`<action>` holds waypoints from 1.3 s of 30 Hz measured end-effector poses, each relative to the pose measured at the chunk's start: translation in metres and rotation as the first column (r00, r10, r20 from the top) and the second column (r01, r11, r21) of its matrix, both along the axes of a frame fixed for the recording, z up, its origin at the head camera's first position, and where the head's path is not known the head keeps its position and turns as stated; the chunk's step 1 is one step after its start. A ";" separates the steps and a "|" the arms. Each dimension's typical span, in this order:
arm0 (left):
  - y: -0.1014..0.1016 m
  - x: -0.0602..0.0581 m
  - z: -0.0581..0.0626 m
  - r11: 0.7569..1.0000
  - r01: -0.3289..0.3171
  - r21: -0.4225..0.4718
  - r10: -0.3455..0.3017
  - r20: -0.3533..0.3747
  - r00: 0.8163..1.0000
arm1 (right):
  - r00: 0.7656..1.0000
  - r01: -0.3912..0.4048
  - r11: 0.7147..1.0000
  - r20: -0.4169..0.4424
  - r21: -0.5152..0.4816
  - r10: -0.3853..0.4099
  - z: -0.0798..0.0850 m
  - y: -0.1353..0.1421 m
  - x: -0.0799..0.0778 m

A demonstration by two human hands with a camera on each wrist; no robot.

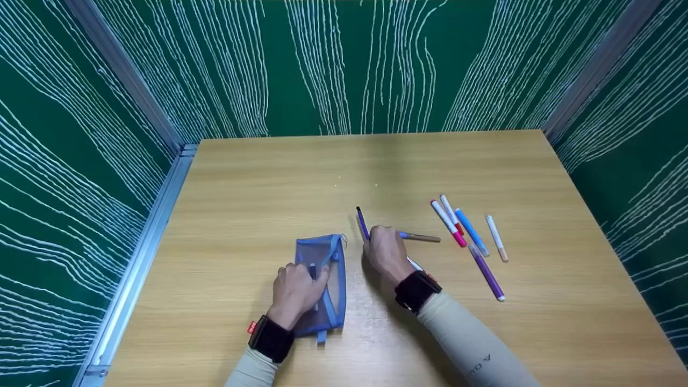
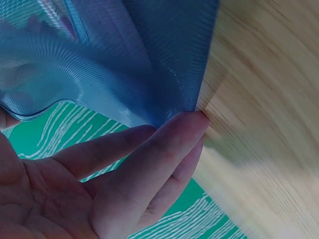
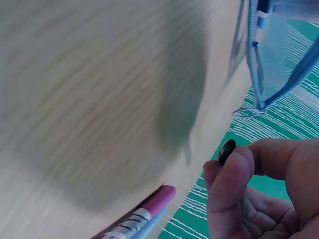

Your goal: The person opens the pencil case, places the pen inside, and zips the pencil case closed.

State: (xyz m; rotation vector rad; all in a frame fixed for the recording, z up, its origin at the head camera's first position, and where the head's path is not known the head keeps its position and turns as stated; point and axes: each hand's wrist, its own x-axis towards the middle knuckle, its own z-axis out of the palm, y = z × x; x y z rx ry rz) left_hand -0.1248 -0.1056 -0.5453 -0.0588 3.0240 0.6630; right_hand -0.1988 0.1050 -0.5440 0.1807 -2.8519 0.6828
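My left hand (image 1: 298,290) holds a blue mesh pencil case (image 1: 336,290) with a zip, which lies on the table. In the left wrist view, the fingers (image 2: 169,154) press against the edge of its mesh (image 2: 164,59). A dark marker shows within the case beside the left thumb. To the right of the case, my right hand (image 1: 386,251) pinches a slim dark purple pen (image 1: 363,223) tilted up, its black end pointing away. In the right wrist view, only the pen's dark end (image 3: 227,151) sticks out between thumb and fingers. A brown marker (image 1: 422,237) lies just beyond the right hand.
Farther right lie a pink marker (image 1: 448,222), a red-ended marker (image 1: 450,210), a light blue marker (image 1: 473,232), a peach-tipped marker (image 1: 497,238) and a purple marker (image 1: 487,273). A white marker (image 1: 414,264) is partly hidden under the right wrist. Green patterned walls surround the wooden table (image 1: 269,183).
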 end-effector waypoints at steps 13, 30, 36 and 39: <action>0.000 -0.001 0.001 1.000 0.004 0.012 -0.004 0.023 1.000 | 0.998 -0.056 0.989 -0.008 -0.138 0.056 0.011 0.005 0.018; -0.001 0.001 -0.001 1.000 0.025 0.001 -0.025 -0.041 0.999 | 0.990 -0.073 0.950 0.095 -0.305 0.106 0.017 0.007 0.058; -0.001 0.000 0.000 1.000 0.022 0.001 -0.022 -0.024 0.999 | 0.987 -0.128 0.944 0.057 -0.304 0.152 0.014 0.005 0.068; -0.001 0.000 0.000 1.000 0.021 0.008 -0.021 -0.010 1.000 | 0.980 -0.131 0.936 0.098 -0.326 0.172 0.011 0.004 0.073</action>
